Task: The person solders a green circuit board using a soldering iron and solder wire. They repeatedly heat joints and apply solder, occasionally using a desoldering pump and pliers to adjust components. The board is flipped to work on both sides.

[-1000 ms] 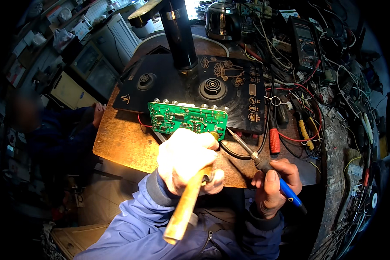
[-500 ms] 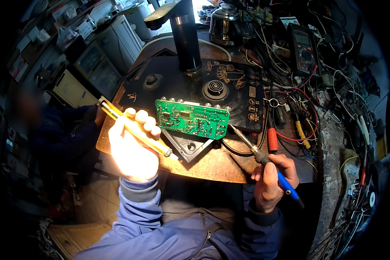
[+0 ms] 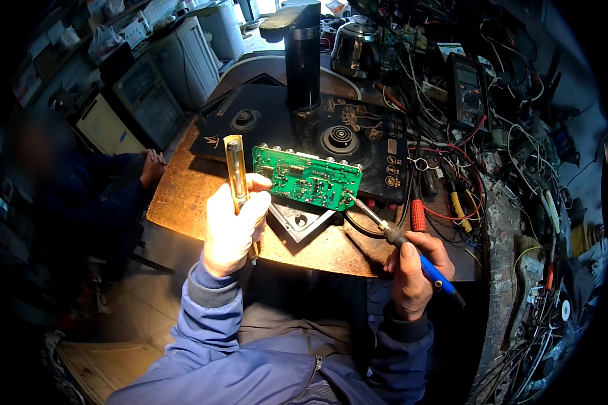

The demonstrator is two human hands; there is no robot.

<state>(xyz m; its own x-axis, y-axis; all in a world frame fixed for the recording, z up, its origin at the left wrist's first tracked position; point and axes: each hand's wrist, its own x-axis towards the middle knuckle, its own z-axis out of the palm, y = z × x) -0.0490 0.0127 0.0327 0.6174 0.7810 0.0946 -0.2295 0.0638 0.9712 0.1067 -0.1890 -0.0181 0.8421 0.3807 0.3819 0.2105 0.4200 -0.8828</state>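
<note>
- OK, green circuit board [image 3: 307,179]: thin rectangle, tilted up toward the wearer, rough w/ solder dots, shiny round studs along its top edge.
- R hand [image 3: 415,273] wrapped round the soldering iron [image 3: 396,236], just R of & below the board. Smooth blue handle, slim metal shaft; tip's right at the board's lower R corner, can't tell if it's actually touching.
- L hand [image 3: 231,229] just L of the board, curled round an amber tube [image 3: 236,169], see-through w/ a metal rod inside. Glare bleaches the skin, so fingertip-to-board contact's hard to call.
- Below the board, grey housing [image 3: 300,223], angular w/ a round hole, partly hidden by board & hand.
- Behind the board, flat black panel [image 3: 277,135], gold flower line-work, ringed discs; smooth black column [image 3: 302,74] rises there.
- R of the board, ribbed red handle [image 3: 418,216], then yellow-handled tool [image 3: 461,209]; multimeter [image 3: 469,91] farther back amid cables too tangled to sort.
- Way behind the board, rounded shiny kettle [image 3: 355,52], contents can't be seen.
- Far L of the board, another person's clasped hands [image 3: 153,167], body lost in shadow; beyond, crinkly plastic bag [image 3: 106,42], contents unclear.
</note>
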